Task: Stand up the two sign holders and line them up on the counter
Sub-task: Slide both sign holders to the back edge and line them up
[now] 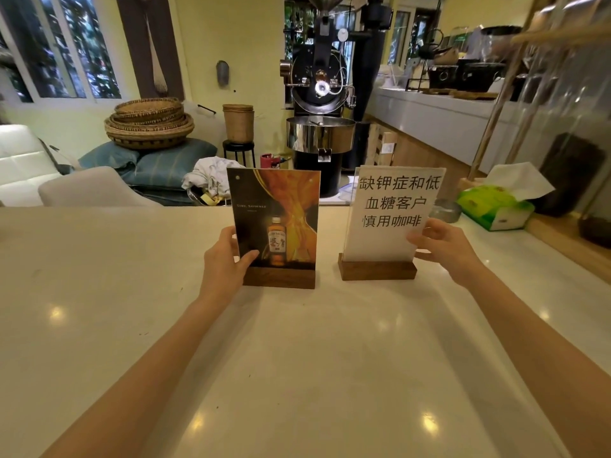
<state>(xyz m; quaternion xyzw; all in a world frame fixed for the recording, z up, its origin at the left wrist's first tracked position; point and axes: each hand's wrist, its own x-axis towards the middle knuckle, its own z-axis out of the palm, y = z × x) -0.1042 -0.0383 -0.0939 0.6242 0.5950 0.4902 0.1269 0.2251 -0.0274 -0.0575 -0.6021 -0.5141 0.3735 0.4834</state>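
Note:
Two sign holders stand upright side by side on the pale counter (pixel 132 309), each an acrylic panel in a dark wooden base. The left sign holder (pixel 281 219) shows an orange and black whisky advert. My left hand (pixel 224 259) grips its lower left edge, thumb across the front. The right sign holder (pixel 390 209) carries a white sheet with black Chinese text and leans back slightly. My right hand (pixel 443 246) holds its lower right edge between thumb and fingers. A small gap separates the two bases, and the right base sits a little farther back.
A green tissue box (pixel 496 206) and a small grey dish (pixel 446 209) sit on the counter right of the signs. Beyond the counter's far edge stand a black coffee roaster (pixel 320 94), stacked woven baskets (pixel 148 123) and chairs. Wooden poles rise at the far right.

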